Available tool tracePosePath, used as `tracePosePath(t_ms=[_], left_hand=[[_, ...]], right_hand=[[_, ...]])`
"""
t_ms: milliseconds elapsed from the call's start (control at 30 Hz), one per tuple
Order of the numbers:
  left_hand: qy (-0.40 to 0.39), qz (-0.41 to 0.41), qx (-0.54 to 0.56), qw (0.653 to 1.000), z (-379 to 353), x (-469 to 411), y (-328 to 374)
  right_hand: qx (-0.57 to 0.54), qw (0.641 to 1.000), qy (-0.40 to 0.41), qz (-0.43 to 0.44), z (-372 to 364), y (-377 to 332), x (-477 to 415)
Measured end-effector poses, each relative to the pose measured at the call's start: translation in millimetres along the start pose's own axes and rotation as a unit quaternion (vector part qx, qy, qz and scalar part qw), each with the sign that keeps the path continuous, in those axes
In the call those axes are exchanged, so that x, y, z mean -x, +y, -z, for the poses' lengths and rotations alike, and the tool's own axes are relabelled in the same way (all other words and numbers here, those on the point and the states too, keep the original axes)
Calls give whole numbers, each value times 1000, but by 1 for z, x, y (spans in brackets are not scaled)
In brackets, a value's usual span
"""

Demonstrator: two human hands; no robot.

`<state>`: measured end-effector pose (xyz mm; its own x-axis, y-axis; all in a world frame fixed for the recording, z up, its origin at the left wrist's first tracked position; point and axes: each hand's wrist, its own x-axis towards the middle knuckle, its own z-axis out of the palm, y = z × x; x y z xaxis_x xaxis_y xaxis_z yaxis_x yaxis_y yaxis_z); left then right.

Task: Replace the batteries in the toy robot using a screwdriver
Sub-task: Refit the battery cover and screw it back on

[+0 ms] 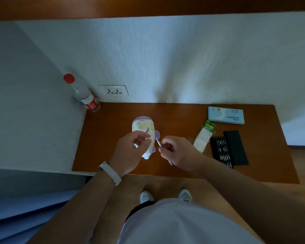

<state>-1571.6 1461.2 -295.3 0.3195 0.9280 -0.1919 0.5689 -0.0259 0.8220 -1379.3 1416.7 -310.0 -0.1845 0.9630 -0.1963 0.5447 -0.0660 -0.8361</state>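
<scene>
Two hands meet over the wooden table point(113, 120): the left hand point(130, 152) curls round the toy robot point(144, 126) lying mid-table, the right hand point(176, 150) pinches a screwdriver point(158, 141), its tip just beside the toy.

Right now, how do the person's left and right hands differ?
The left hand holds the toy robot; the right hand pinches the screwdriver, tip toward the toy. The left hand has a white watch strap at its wrist; the right has none. Both hover over the wooden table with curled fingers.
</scene>
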Motion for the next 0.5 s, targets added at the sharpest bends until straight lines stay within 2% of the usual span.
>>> tracePosePath(t_ms=[100,300,500], left_hand=[[-30,-16,34,999,-11,0,19],[-59,1,99,993,-24,-5,32],[-61,-16,98,993,-33,-6,41]], right_hand=[[11,1000,10,9,6,-7,8],[10,999,42,0,15,-8,22],[26,997,67,-16,14,0,34]])
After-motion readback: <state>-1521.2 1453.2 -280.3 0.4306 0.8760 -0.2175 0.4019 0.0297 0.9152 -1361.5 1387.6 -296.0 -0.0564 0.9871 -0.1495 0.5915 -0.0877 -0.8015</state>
